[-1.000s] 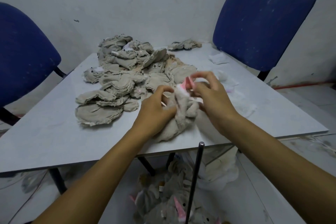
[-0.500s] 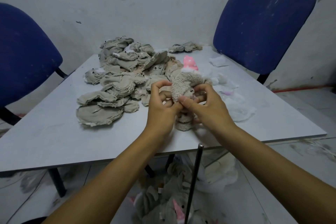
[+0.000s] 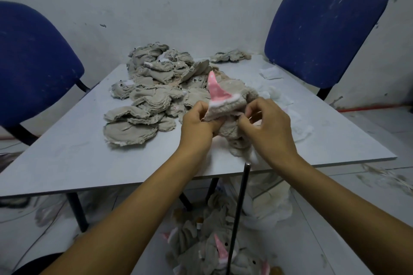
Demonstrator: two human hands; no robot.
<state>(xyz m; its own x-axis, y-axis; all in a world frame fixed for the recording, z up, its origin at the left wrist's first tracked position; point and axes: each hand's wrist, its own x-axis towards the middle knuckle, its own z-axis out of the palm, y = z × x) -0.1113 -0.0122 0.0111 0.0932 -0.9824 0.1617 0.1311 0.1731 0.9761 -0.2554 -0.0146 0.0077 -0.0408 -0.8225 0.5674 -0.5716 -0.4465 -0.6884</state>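
Your left hand (image 3: 196,124) is curled round the left edge of the grey plush piece (image 3: 225,108), thumb and fingers pinching the fleece just below its white-trimmed rim. Your right hand (image 3: 269,128) pinches the same piece on its right side, fingers bent in tight against the fabric. Both hands are grasping it, neither one loose. The piece is held up over the near half of the table (image 3: 67,154), between your two hands, with its lower folds bunched down toward the near edge; whether they touch the tabletop I cannot tell. A pink ear (image 3: 216,90) with pale dots sticks up from the top of the piece, tilted to the left.

Beyond your left hand lies a pile of flat grey cut-outs (image 3: 154,89), spread from the middle of the table to its far side. A smaller grey scrap (image 3: 231,56) sits apart at the far edge, and white wadding (image 3: 298,125) lies to the right of your right hand. A blue chair (image 3: 33,62) stands at the table's left side and a second blue chair (image 3: 324,29) at its far right corner. A thin black rod (image 3: 240,207) rises from below to the near edge, just under the piece. On the floor beneath is a heap of grey plush skins (image 3: 201,252) — some with pink ears showing
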